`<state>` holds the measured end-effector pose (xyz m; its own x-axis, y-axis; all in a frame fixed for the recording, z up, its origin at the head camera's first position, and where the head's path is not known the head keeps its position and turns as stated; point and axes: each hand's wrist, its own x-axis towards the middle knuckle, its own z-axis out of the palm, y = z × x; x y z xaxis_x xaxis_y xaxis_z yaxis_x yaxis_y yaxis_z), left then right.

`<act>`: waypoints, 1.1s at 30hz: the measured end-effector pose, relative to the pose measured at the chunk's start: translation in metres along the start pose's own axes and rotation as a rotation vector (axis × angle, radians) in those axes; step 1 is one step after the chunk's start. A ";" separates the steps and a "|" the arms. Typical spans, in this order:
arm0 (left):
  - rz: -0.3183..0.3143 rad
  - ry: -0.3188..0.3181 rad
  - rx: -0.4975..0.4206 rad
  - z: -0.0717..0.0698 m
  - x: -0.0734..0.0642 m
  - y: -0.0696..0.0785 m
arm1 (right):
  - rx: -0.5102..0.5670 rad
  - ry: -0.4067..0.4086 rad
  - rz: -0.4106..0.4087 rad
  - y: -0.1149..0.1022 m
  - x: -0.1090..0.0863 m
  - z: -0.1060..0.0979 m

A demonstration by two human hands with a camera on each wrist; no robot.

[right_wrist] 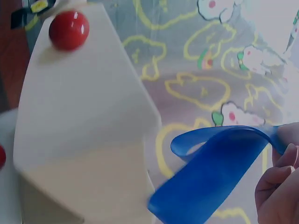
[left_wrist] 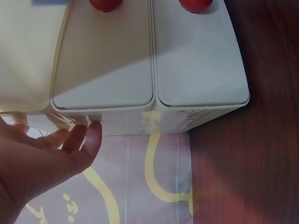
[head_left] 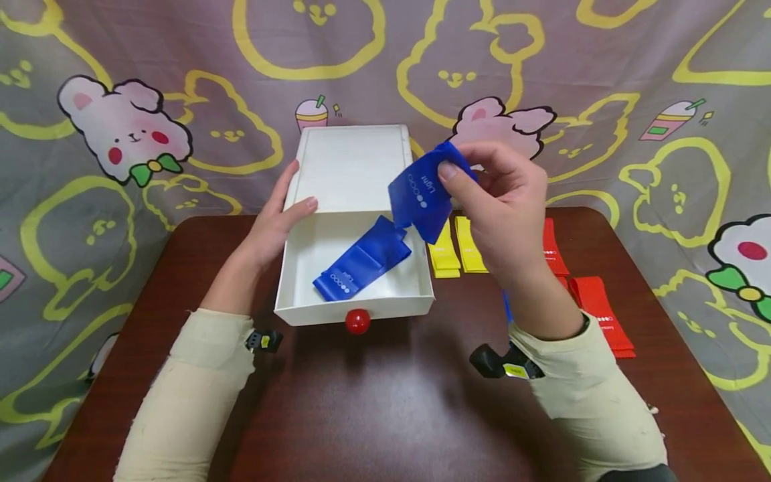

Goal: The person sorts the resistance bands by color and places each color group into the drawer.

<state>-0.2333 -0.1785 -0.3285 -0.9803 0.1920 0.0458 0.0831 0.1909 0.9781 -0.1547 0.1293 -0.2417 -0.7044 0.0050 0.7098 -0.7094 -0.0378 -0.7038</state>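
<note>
My right hand [head_left: 508, 201] pinches a folded blue resistance band [head_left: 421, 191] marked "Light" between thumb and fingers. It holds the band in the air beside the right rim of a pulled-out white drawer [head_left: 391, 309]. Another folded blue band [head_left: 361, 261] lies slantwise inside that drawer. In the right wrist view the held band [right_wrist: 205, 172] droops in a loop from the fingertips. My left hand [head_left: 265, 224] rests against the left side of the white drawer cabinet [head_left: 355, 167], its thumb on the top edge. The left wrist view shows its fingers [left_wrist: 93, 135] touching the side wall.
Lower drawer fronts [left_wrist: 201, 56] with red knobs sit below the pulled-out drawer. Its own red knob [head_left: 358, 321] juts forward. Right of the cabinet lie yellow bands [head_left: 446, 258] and red bands [head_left: 602, 318]; a blue edge [head_left: 507, 304] shows beside the right forearm. A patterned curtain hangs behind the table.
</note>
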 end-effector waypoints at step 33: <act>0.021 0.008 0.071 0.000 0.002 -0.002 | -0.164 -0.396 0.475 0.031 -0.024 0.056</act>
<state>-0.2352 -0.1786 -0.3304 -0.9795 0.1893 0.0683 0.1161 0.2544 0.9601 -0.1590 0.0716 -0.2790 -0.9031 -0.3457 0.2549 -0.3387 0.2083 -0.9175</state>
